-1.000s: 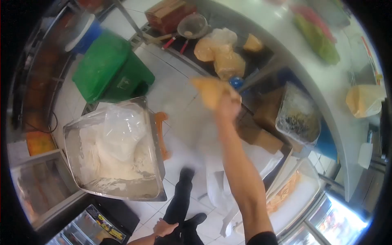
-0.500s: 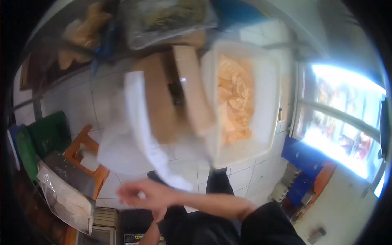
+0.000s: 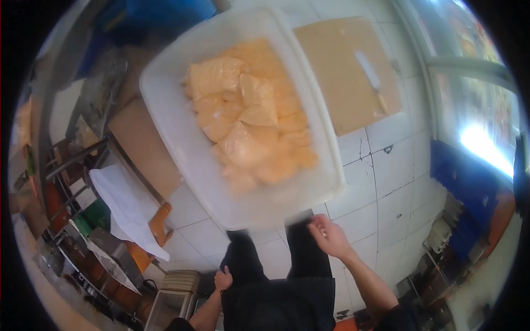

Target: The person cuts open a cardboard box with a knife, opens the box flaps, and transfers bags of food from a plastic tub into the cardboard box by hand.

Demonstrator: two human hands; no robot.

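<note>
The right hand, fingers loosely apart and empty, hovers just beside the white tub of orange bags; a careless bump might tip it; the left hand rests on the thigh, fingers unclear.

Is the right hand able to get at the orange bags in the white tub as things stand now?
Probably yes. The right hand is empty and open, just below the near rim of the white tub. The tub has no lid, and the orange bags lie uncovered inside, with nothing between hand and rim.
</note>
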